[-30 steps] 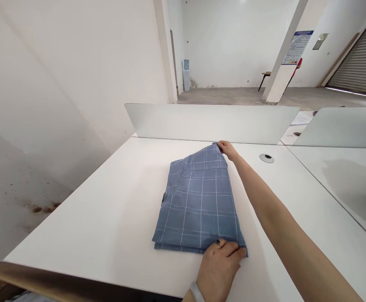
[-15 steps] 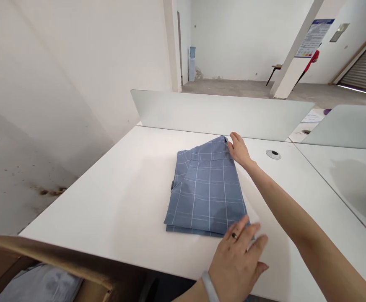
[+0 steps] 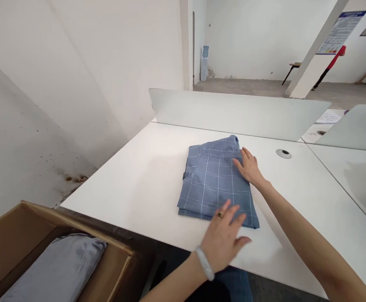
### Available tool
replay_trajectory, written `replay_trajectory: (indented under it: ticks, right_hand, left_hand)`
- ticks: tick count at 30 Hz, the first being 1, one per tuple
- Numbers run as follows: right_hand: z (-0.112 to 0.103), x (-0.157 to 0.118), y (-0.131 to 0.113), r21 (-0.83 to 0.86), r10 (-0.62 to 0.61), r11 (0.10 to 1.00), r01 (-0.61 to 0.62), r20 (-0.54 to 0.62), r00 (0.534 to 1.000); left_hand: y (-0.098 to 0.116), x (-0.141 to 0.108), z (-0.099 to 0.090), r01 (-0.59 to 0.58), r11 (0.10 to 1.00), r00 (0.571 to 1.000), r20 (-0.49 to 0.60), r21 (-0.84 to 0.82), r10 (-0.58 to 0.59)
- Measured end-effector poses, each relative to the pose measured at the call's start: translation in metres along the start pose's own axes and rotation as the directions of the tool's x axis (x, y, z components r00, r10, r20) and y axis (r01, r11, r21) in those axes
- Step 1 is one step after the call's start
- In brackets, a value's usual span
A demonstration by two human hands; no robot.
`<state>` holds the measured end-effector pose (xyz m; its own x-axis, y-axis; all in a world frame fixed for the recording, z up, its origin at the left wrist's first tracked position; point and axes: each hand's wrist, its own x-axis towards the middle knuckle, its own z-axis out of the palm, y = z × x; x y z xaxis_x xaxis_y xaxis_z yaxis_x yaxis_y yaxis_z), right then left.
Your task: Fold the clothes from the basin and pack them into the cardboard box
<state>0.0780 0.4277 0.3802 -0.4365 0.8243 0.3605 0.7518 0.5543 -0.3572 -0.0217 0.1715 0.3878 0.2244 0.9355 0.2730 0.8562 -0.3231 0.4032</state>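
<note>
A folded blue garment with a white check pattern lies flat on the white desk. My left hand, with a ring and a pale bangle, is at the garment's near edge, fingers spread over it; whether they press on the cloth I cannot tell. My right hand rests at the garment's right side, its thumb over the cloth and its fingers stretched out along the edge. Neither hand grips anything.
A cardboard box with folded grey cloth inside stands at the lower left, beside the desk. A frosted divider runs along the back. A cable grommet sits at right. A person in red is far behind, partly hidden by the pillar.
The view has swung left, showing more of the box. My right hand has come nearer along the garment's right edge, and my left hand has shifted left along its near edge.
</note>
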Motion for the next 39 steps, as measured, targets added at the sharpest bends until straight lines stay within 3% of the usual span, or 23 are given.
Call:
replay_trajectory:
  ticks: [2, 5, 9, 12, 18, 21, 25, 29, 31, 33, 36, 39]
  right_hand:
    - [-0.024, -0.035, -0.004, 0.053, -0.118, 0.991, 0.121, -0.044, 0.992]
    - [-0.056, -0.096, -0.011, 0.145, -0.268, 0.955, 0.259, 0.046, 0.962]
    - [-0.075, -0.156, -0.015, 0.196, -0.389, 0.916, 0.351, 0.206, 0.898]
    - [-0.071, -0.174, -0.011, 0.138, -0.412, 0.91, 0.391, 0.202, 0.889]
    - [-0.049, -0.184, -0.01, 0.125, -0.377, 0.921, 0.37, 0.041, 0.925]
    - [-0.047, -0.185, -0.015, 0.131, -0.343, 0.931, 0.34, 0.0, 0.939]
    - [-0.056, -0.181, -0.023, 0.182, -0.319, 0.937, 0.3, 0.086, 0.944]
    - [-0.067, -0.163, -0.022, 0.283, -0.172, 0.953, 0.109, 0.209, 0.963]
    - [-0.068, -0.148, -0.018, 0.316, -0.034, 0.949, -0.024, 0.178, 0.983]
    - [-0.067, -0.131, -0.013, 0.304, 0.085, 0.944, -0.131, 0.162, 0.983]
    - [-0.061, -0.112, -0.01, 0.281, 0.193, 0.918, -0.281, 0.303, 0.933]
    - [-0.055, -0.113, -0.013, 0.329, 0.22, 0.866, -0.378, 0.428, 0.877]
  left_hand:
    - [-0.018, -0.013, -0.022, 0.103, 0.993, 0.985, -0.141, 0.055, -0.095]
    - [-0.051, -0.038, -0.043, 0.298, 0.947, 0.923, -0.288, 0.118, -0.255]
    - [-0.081, -0.057, -0.04, 0.375, 0.925, 0.884, -0.323, 0.056, -0.339]
    - [-0.086, -0.056, -0.032, 0.365, 0.929, 0.866, -0.344, -0.059, -0.362]
    - [-0.077, -0.052, -0.031, 0.307, 0.944, 0.822, -0.467, -0.12, -0.327]
    - [-0.075, -0.06, -0.027, 0.337, 0.939, 0.848, -0.41, -0.075, -0.337]
    - [-0.075, -0.067, -0.022, 0.401, 0.915, 0.876, -0.308, 0.04, -0.37]
    - [-0.074, -0.069, -0.027, 0.401, 0.911, 0.861, -0.3, -0.097, -0.411]
    - [-0.071, -0.072, -0.031, 0.429, 0.869, 0.81, -0.321, -0.249, -0.491]
    - [-0.067, -0.079, -0.034, 0.484, 0.769, 0.718, -0.313, -0.418, -0.622]
    - [-0.063, -0.09, -0.034, 0.472, 0.544, 0.61, -0.188, -0.694, -0.77]
    - [-0.066, -0.1, -0.035, 0.4, 0.315, 0.57, -0.036, -0.86, -0.821]
